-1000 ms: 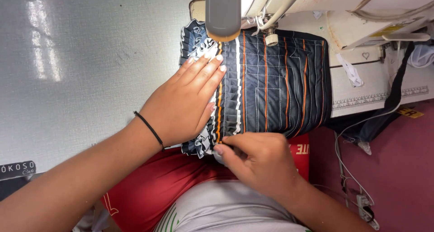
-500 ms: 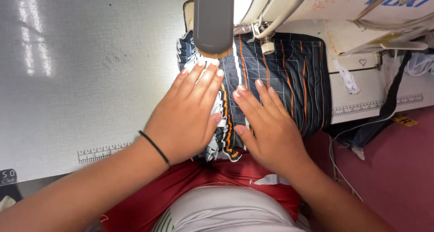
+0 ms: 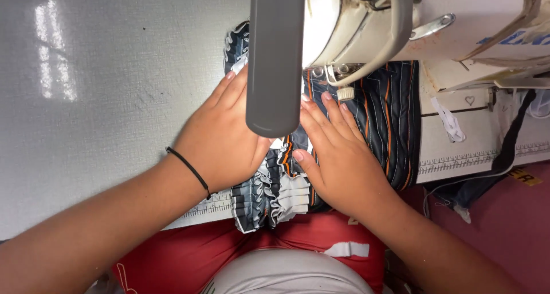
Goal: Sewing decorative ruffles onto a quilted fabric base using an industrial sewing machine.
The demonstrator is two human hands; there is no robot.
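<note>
Left hand: I see my left hand (image 3: 220, 139) lying flat, palm down, on the left part of the striped fabric (image 3: 389, 116); its fingers are held close together and point to the far side, and their tips slip under the grey post (image 3: 275, 59) that hangs close to the camera. It grips nothing.
Wristband: a thin black band (image 3: 189, 171) circles my left wrist.
Right hand: my right hand (image 3: 341, 159) is also flat on the cloth, just right of the left one, fingers a little spread and reaching toward the needle area; the thumb points left toward the other hand. It pinches nothing, only presses down.
Fabric: dark cloth with thin pale lines and orange stripes, lying on the worktop (image 3: 103, 99) under the head of the sewing machine (image 3: 401, 25). A white and grey ruffled edge (image 3: 278, 194) shows between and below my two hands, at the near edge of the worktop.
Machine: cream coloured, at the far right, its foot just beyond my right fingertips.
Worktop: pale grey, with a ruler strip (image 3: 458, 159) along the near edge on the right.
Lap: red cloth (image 3: 240, 254) lies below the worktop's near edge.
</note>
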